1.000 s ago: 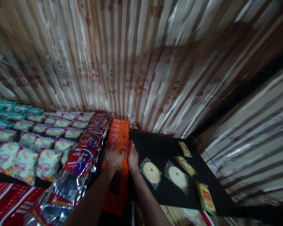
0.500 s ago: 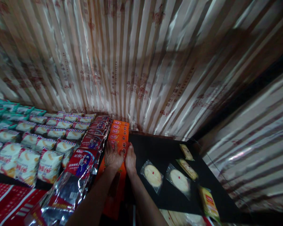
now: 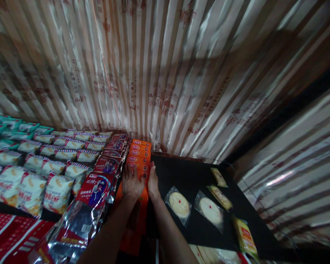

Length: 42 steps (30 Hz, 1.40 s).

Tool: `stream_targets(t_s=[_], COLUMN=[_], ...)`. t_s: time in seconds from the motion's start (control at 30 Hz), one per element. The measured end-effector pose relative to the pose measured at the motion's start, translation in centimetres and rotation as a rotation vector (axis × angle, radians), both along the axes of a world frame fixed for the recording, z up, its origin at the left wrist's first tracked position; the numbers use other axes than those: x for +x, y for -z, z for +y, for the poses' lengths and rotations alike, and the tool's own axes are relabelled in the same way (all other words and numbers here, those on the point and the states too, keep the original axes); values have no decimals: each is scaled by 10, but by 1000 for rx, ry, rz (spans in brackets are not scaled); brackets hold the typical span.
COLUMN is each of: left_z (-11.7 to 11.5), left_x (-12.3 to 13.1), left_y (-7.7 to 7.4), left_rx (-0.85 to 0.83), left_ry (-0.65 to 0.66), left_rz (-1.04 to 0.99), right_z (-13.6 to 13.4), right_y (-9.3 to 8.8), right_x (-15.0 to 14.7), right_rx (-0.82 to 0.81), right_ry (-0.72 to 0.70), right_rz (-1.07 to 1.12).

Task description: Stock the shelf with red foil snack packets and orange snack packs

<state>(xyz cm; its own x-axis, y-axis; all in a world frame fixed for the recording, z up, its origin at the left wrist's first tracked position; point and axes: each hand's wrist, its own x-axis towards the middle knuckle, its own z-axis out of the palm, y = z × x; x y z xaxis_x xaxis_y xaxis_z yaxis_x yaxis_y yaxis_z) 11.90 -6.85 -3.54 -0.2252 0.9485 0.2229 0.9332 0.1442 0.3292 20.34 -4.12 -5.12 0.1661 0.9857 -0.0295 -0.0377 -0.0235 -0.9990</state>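
Note:
A row of overlapping orange packets (image 3: 138, 159) runs from the corrugated wall toward me. My left hand (image 3: 132, 183) lies flat on top of them with its fingers spread. At their right edge, my right hand (image 3: 153, 182) rests side-on, fingers stretched up along the packets and touching them. Neither hand is wrapped round anything. Close to the left of the orange packets lie dark red and silver packets (image 3: 96, 189), also overlapping. The near part of the orange row is partly hidden by my left forearm.
Rows of white snack bags (image 3: 58, 192) and green bags (image 3: 13, 124) stand at the left. Two round wrapped items (image 3: 179, 204) and several yellow packets (image 3: 244, 234) lie on the black surface (image 3: 176, 165) at the right. A striped corrugated wall (image 3: 159, 73) rises behind.
My right hand has moved slightly up along the right edge of the orange packets, its fingers straighter. My left hand stays almost in place. The view has shifted a little.

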Motion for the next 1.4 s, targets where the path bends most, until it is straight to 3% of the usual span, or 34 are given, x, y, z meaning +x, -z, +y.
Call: stream_targets(t_s=[0.13, 0.3, 0.5, 0.7, 0.83, 1.0, 1.07, 1.23, 1.4], left_z=[-2, -3, -2, 3, 4, 6, 6, 8, 9], left_x=[-1, -1, -2, -4, -4, -2, -1, -1, 0], left_y=[-1, -1, 9, 19, 21, 24, 25, 29, 33], left_rx=[26, 35, 164, 197, 192, 184, 189, 213, 244], left_ry=[6, 4, 46, 47, 48, 32, 24, 22, 16], left_rz=[15, 55, 92, 86, 84, 83, 77, 74, 78], right_z=[0, 2, 21, 34, 39, 60, 72, 96, 98], right_y=[2, 1, -11, -3, 2, -12, -17, -22, -19], right_x=[-1, 2, 3, -4, 2, 14, 17, 20, 14], right_rx=[49, 45, -47, -48, -14, -3, -44, -93, -81], right_ry=[-65, -38, 6, -26, 52, 125, 140, 167, 116], right_rz=[39, 198, 451, 448, 255, -363, -512, -612, -664])
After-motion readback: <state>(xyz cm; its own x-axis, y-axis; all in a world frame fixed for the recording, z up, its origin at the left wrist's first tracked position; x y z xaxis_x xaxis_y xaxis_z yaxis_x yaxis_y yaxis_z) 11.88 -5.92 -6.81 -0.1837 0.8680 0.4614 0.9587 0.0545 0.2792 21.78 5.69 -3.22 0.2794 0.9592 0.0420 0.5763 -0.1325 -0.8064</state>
